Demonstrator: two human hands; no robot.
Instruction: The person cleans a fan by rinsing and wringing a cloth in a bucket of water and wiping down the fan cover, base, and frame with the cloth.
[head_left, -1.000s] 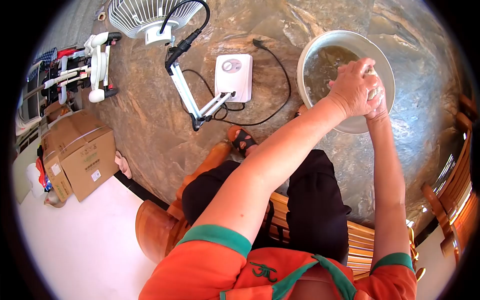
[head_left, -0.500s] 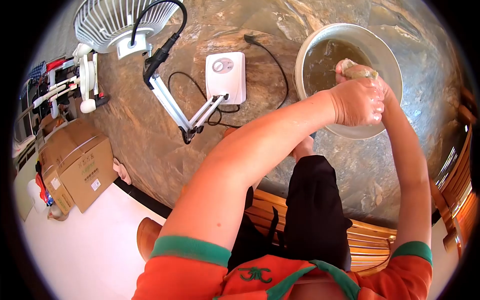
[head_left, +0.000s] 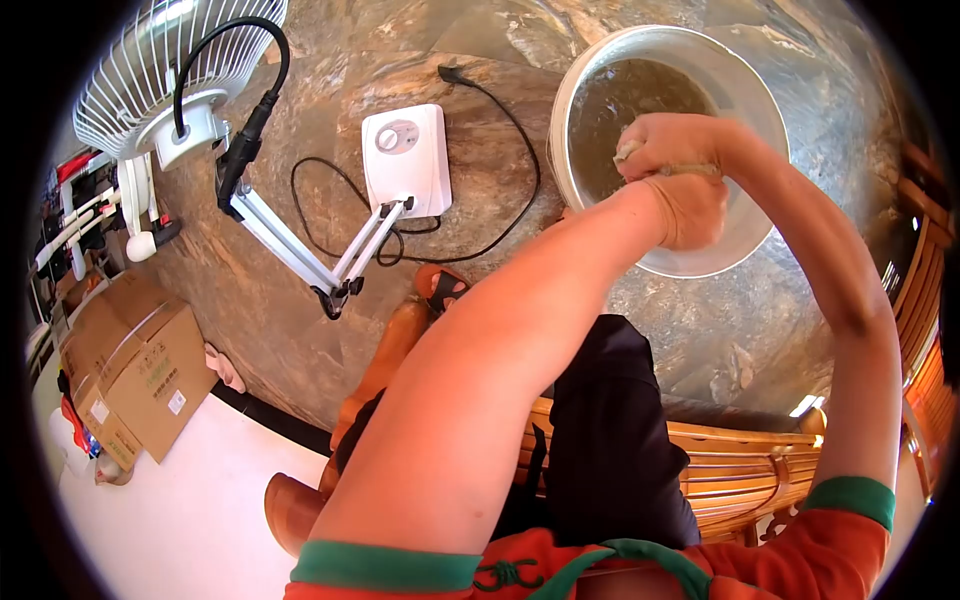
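Observation:
My left hand (head_left: 694,212) and my right hand (head_left: 678,140) are close together over a white bucket (head_left: 752,112). Both are closed around a wet, greyish-green cloth (head_left: 692,170), which is bunched between them and mostly covered by my fingers. A small end of it pokes out at the right hand's fingertips. My right hand is on the far side, my left nearer to me. Murky brown water (head_left: 640,92) fills the lower part of the bucket.
Left of the bucket, a white box-shaped lamp base (head_left: 408,160) with a folding arm (head_left: 290,240) and black cable (head_left: 515,120) rests on the stone-patterned floor. A white fan (head_left: 165,80) and cardboard box (head_left: 140,360) are farther left. A slatted wooden bench (head_left: 735,450) is below me.
My hands have twisted about each other: the right has moved left and over the cloth, the left has rolled underneath. The view has shifted, so the bucket and lamp appear farther left.

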